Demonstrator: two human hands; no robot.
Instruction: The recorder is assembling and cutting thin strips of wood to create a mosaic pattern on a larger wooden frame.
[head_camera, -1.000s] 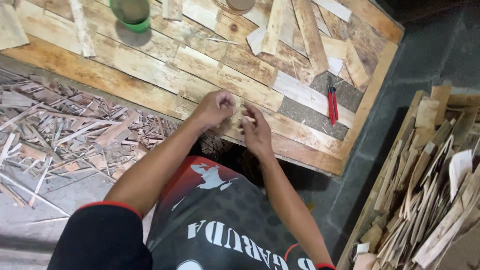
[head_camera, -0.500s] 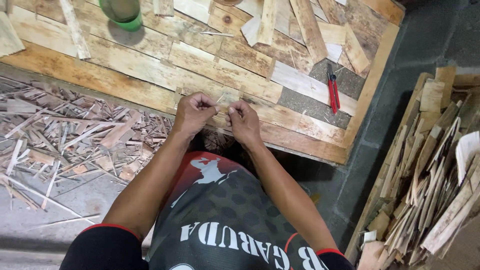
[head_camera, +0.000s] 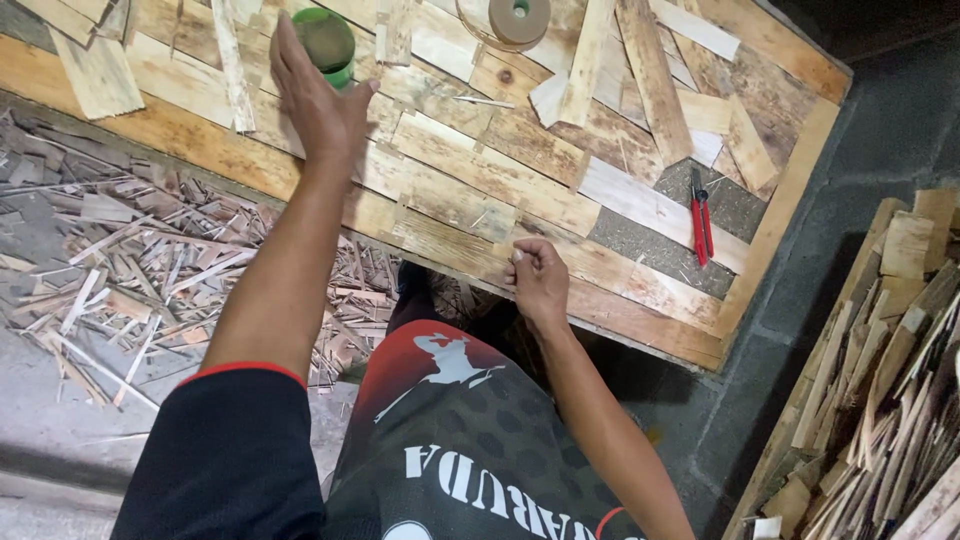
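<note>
From the head view I see my left hand (head_camera: 318, 105) stretched out toward the far left of the large wooden panel of pieced pale and brown planks (head_camera: 770, 235). Its fingers are spread wide and curl over the near side of the small round green plastic container (head_camera: 328, 42); they touch or nearly touch it, but I cannot tell whether they have closed on it yet.

My right hand (head_camera: 538, 282) sits at the near edge of the panel, about the middle of that edge. Its fingers are pinched nearly closed on the end of a short pale wooden strip (head_camera: 450, 238) that lies flat among the other planks, pressing it down.

To do this well, I judge that the right hand should keep firm downward pressure so the strip does not slide out of its slot while the left arm reaches. The left hand should wrap the container fully before lifting, keeping it upright, and come back low over the loose long wooden slats (head_camera: 640, 70) scattered on the far part.

The red-handled pliers (head_camera: 701, 222) lie toward the right edge, well apart from both hands. A tan roll of tape (head_camera: 518, 20) rests at the far edge. Wood splinters and offcuts (head_camera: 130, 280) cover the floor left of the panel, and a stack of wooden slats (head_camera: 890, 400) leans at the right.
</note>
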